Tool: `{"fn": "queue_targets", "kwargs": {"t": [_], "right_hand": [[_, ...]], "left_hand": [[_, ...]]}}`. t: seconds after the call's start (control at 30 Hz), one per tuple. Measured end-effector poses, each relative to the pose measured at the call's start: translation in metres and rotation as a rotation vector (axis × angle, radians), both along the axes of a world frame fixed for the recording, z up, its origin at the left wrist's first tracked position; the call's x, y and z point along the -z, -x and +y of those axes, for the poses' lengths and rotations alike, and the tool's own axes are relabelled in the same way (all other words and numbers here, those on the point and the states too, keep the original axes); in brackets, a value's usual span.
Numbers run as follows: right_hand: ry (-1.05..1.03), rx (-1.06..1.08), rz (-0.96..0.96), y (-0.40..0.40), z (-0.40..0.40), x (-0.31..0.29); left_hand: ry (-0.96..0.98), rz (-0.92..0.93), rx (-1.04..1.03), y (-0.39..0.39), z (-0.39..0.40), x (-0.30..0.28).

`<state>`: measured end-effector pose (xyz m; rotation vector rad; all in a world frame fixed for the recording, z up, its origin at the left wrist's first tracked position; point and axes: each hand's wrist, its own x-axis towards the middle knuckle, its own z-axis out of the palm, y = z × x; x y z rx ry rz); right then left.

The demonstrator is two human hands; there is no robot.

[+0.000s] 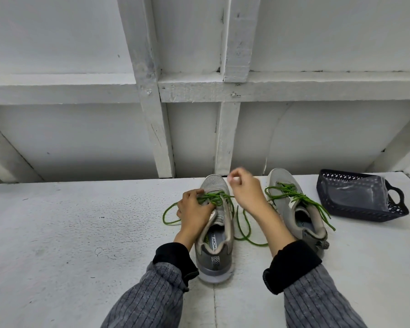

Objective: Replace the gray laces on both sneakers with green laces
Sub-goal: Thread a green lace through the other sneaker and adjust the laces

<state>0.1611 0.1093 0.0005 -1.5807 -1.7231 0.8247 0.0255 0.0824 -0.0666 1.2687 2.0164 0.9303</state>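
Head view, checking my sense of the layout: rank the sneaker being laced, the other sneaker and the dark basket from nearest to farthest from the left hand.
1. Sneaker being laced: under the left hand, touching it.
2. Other sneaker: to the right, beyond the right hand.
3. Dark basket: far right of the surface.

White timber-framed wall [199, 55], white tabletop [57, 233]

White table [69, 233] with two sneakers [214, 233], dark basket [365, 209].

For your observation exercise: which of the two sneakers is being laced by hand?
The left sneaker, nearer the middle; the left hand presses its green lace. The sneaker by the basket lies untouched.
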Motion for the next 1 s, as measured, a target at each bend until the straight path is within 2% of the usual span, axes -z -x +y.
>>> {"fn": "queue_targets", "kwargs": {"t": [0.07, 0.13, 0.3, 0.37, 0.5, 0.53, 0.57, 0.6, 0.63, 0.77, 0.83, 0.9, 1.0], "right_hand": [[0.128, -0.041, -0.291, -0.007, -0.006, 0.027], [0.148, -0.022, -0.378, -0.011, -0.013, 0.039], [0.036, 0.035, -0.171, -0.011, -0.006, 0.021], [-0.037, 0.034, 0.04, -0.006, -0.006, -0.002], [-0.051, -0.052, 1.022, -0.005, -0.016, -0.063], [-0.043, -0.092, 1.17, -0.009, -0.016, -0.07], [-0.028, -0.117, 1.207, -0.012, -0.017, -0.073], [0.001, -0.123, 1.15, -0.014, -0.017, -0.073], [0.039, -0.1, 1.01, -0.014, -0.016, -0.067], [0.12, 0.021, 0.177, -0.013, -0.007, -0.01], [0.173, -0.014, -0.085, -0.016, -0.005, 0.023], [0.185, -0.05, -0.241, -0.017, -0.005, 0.045], [0.13, -0.029, -0.325, -0.016, -0.003, 0.053]], "left_hand": [[0.012, -0.005, -0.009, 0.0, 0.0, 0.001], [0.014, -0.005, -0.016, -0.001, 0.0, 0.0], [0.02, 0.021, -0.023, 0.0, 0.0, 0.0], [0.023, 0.012, -0.025, 0.0, 0.0, 0.001], [0.016, 0.012, -0.034, -0.001, 0.0, 0.002], [0.02, 0.017, -0.035, -0.001, -0.001, 0.002], [0.024, 0.02, -0.034, -0.001, -0.001, 0.002], [0.027, 0.021, -0.033, -0.001, 0.0, 0.002], [0.028, 0.019, -0.032, -0.001, 0.0, 0.003], [0.03, 0.016, -0.033, -0.001, 0.001, 0.004], [0.033, 0.019, -0.035, -0.001, 0.001, 0.003], [0.035, 0.018, -0.037, -0.001, 0.0, 0.002], [0.038, 0.005, -0.033, -0.001, 0.0, 0.002]]}}
